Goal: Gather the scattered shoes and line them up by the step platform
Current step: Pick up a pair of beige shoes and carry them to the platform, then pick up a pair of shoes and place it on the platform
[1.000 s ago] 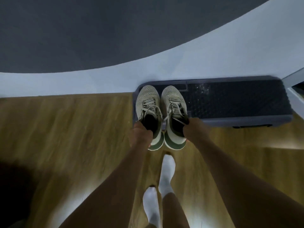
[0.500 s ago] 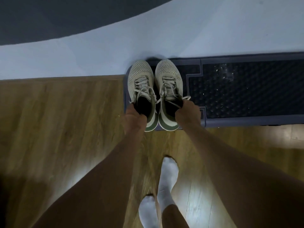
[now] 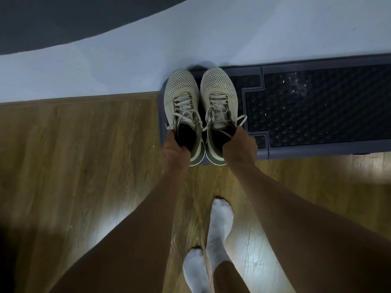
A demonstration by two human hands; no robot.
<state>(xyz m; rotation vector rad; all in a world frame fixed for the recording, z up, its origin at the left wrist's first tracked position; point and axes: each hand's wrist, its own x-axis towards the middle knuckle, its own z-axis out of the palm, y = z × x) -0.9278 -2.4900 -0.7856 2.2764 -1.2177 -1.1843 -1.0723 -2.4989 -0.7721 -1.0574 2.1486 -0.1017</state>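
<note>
At the left of the frame I see wooden floor (image 3: 74, 155) running up to a pale wall (image 3: 127, 49). Just left of centre, the left hand (image 3: 174, 153) has its grip pinched on the heel collar of the left shoe (image 3: 182, 96), with the fingers apparently hooked inside the opening. That shoe points toward the top of the frame. Its toe lies over the left end of the step platform (image 3: 317, 150) and its heel hangs past the platform's near edge.

Close beside it on the right, and parallel, is the right shoe (image 3: 219, 92), its toe roughly level with its mate and its laces trailing loose. The right hand (image 3: 240, 148) has its grip closed on that shoe's heel collar in the same way. Further right, the platform's dark studded top runs off the frame's right edge.

As I judge it, this pair is gathered and squared up but not yet let go. I cannot tell whether the soles rest on the platform or hover above it. What is left for this pair is the set-down. If "by the platform" means on the floor alongside it, the shoes would first need drawing back toward the lower part of the frame.

I cannot say whether other shoes lie scattered out of view. Only this pair shows, along with the person's socked feet (image 3: 220, 225) at bottom centre.
</note>
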